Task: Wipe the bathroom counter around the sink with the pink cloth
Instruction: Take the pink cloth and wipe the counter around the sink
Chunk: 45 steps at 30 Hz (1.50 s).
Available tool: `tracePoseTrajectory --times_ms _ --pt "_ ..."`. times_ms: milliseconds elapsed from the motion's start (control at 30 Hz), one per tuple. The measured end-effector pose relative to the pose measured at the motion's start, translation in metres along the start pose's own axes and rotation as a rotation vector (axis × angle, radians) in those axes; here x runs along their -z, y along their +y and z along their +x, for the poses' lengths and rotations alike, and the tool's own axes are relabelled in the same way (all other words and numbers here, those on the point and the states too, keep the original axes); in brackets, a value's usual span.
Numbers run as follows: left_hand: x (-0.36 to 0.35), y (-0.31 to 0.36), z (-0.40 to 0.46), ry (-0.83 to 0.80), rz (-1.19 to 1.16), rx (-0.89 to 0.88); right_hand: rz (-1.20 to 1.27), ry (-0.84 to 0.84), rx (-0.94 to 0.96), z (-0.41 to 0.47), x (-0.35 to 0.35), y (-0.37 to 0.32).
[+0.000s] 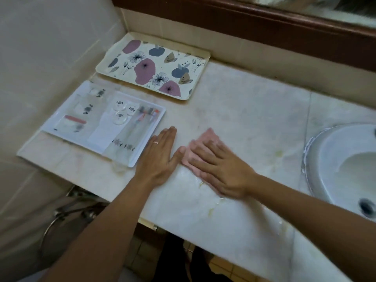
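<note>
Right hand (220,169) flat, fingers (201,149) spread, pressing pink cloth (205,139) on table (254,110); cloth's long axis runs away-right. Left hand (159,157) flat alongside, fingers together.

Soft, even, fairly dim indoor light gives everything a warm beige cast. The wet near part of the worktop (203,202) carries a pale sheen, with only faint shadows under the arms. The right hand (221,169) is smeared by motion blur, while the left hand (160,157) is sharper. Wide-angle distortion bends lines near the edges, and fine detail is soft throughout.
</note>
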<state>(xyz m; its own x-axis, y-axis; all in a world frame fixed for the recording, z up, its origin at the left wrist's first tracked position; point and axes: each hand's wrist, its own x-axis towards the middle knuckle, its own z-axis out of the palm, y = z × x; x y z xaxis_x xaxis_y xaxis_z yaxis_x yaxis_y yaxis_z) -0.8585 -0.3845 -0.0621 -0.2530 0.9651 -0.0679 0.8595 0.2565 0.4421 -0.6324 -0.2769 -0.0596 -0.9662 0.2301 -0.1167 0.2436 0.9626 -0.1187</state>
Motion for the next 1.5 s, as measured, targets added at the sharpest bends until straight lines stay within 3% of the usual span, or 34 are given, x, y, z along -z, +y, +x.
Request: tracePoseTrajectory --times_ms 67,167,233,333,433,533,600,633,667,800,833,933,1000,1033,1100,1200,1267,1367,1400,1500 --pt "-0.001 -0.002 0.0 -0.003 -0.022 -0.001 -0.072 0.005 0.003 -0.024 -0.001 0.039" --pt "-0.003 -0.003 -0.001 0.0 0.0 -0.004 -0.026 0.105 -0.444 -0.006 0.008 0.07" --pt "-0.004 -0.003 0.002 -0.005 0.022 -0.011 0.047 0.116 -0.588 0.025 0.005 0.029" --pt "-0.004 -0.004 0.002 -0.001 0.073 -0.025 0.031 0.064 -0.284 -0.004 -0.009 -0.048" --pt "-0.003 -0.006 0.0 -0.059 0.141 -0.059 -0.032 -0.015 -0.068 -0.084 -0.006 -0.042" --pt "-0.003 -0.006 -0.007 -0.083 0.19 -0.067 -0.014 0.032 -0.367 -0.092 -0.008 -0.001" --pt "-0.004 -0.008 -0.012 -0.087 0.206 -0.076 0.087 0.118 -0.697 -0.05 -0.007 -0.016" --pt "-0.005 -0.011 -0.017 -0.088 0.219 -0.086 0.103 0.123 -0.777 -0.034 -0.009 -0.034" --pt "-0.005 -0.014 -0.022 -0.088 0.233 -0.097 0.116 0.122 -0.745 -0.027 -0.013 -0.057" --pt "-0.002 -0.024 -0.041 -0.083 0.239 -0.114 0.022 -0.017 -0.217 -0.093 -0.014 -0.104" --pt "-0.001 -0.025 -0.044 -0.083 0.238 -0.112 0.012 -0.038 -0.236 -0.104 -0.015 -0.092" --pt "-0.003 -0.024 -0.048 -0.063 0.255 -0.104 0.1 0.049 -0.67 -0.08 -0.012 -0.062" --pt "-0.004 -0.024 -0.047 -0.059 0.266 -0.098 0.14 0.111 -0.81 -0.034 -0.011 -0.083" --pt "-0.004 -0.024 -0.047 -0.057 0.268 -0.097 0.119 0.117 -0.749 -0.019 -0.016 -0.104" --pt "-0.002 -0.023 -0.047 -0.05 0.276 -0.099 0.05 0.064 -0.457 -0.027 -0.024 -0.145" --pt "-0.001 -0.021 -0.048 -0.043 0.261 -0.097 -0.017 -0.021 -0.15 -0.089 -0.023 -0.13" --pt "-0.002 -0.02 -0.048 -0.034 0.258 -0.093 -0.075 -0.011 -0.24 -0.101 -0.022 -0.095" --pt "-0.004 -0.018 -0.049 -0.032 0.26 -0.088 0.047 0.118 -0.712 -0.053 -0.018 -0.095" --pt "-0.004 -0.017 -0.048 -0.033 0.259 -0.086 0.068 0.124 -0.747 -0.037 -0.022 -0.111" --pt "-0.003 -0.014 -0.048 -0.04 0.265 -0.078 0.017 0.049 -0.397 -0.064 -0.028 -0.15"
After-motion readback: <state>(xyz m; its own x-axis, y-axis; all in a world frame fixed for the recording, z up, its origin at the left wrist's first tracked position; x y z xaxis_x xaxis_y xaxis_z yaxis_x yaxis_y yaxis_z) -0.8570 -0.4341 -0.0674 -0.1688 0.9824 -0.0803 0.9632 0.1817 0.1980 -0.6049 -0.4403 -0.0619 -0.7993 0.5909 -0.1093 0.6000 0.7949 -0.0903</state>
